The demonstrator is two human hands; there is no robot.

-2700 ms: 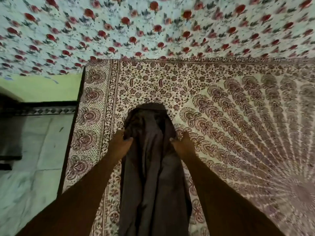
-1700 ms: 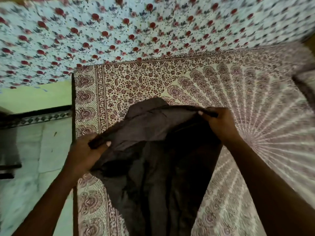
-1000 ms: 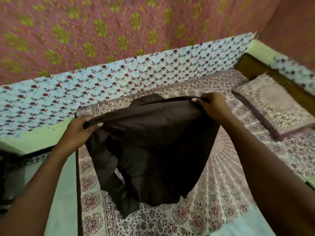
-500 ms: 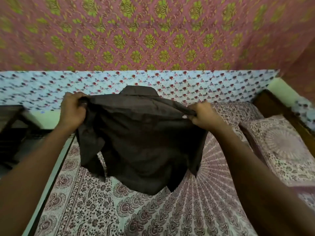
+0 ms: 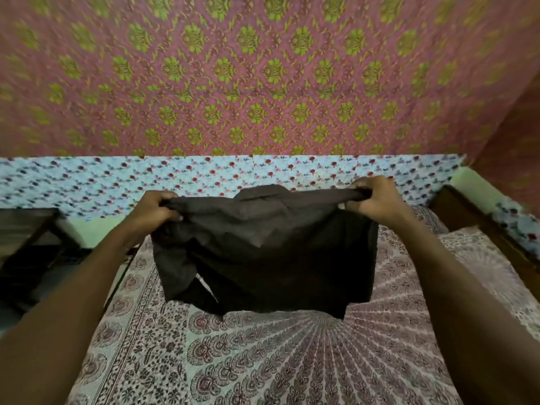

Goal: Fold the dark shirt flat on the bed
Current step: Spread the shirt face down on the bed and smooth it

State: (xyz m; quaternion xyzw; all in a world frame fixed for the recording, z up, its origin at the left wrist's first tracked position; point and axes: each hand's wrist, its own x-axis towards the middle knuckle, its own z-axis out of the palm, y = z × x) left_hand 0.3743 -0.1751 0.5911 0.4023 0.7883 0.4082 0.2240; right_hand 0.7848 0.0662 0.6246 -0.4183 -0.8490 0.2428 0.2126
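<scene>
Shirt (image 5: 263, 252) dark, held up in air above bed (image 5: 263, 361), spread wide, collar at top middle, hem hanging free, not touching bedsheet. Left hand (image 5: 152, 211) grips shirt's left shoulder, fingers curled round bunched cloth. Right hand (image 5: 377, 200) grips shirt's right shoulder, fingers and thumb curled round gathered edge. Both arms stretched forward over bed. Bedsheet (image 5: 292, 369) printed with maroon fan pattern. Behind shirt, strip of pale blue cloth with red flowers (image 5: 87, 182); above that, pink cloth with green flowers (image 5: 263, 77). Dark wooden frame (image 5: 479, 226) to right of shirt, beside bed.
</scene>
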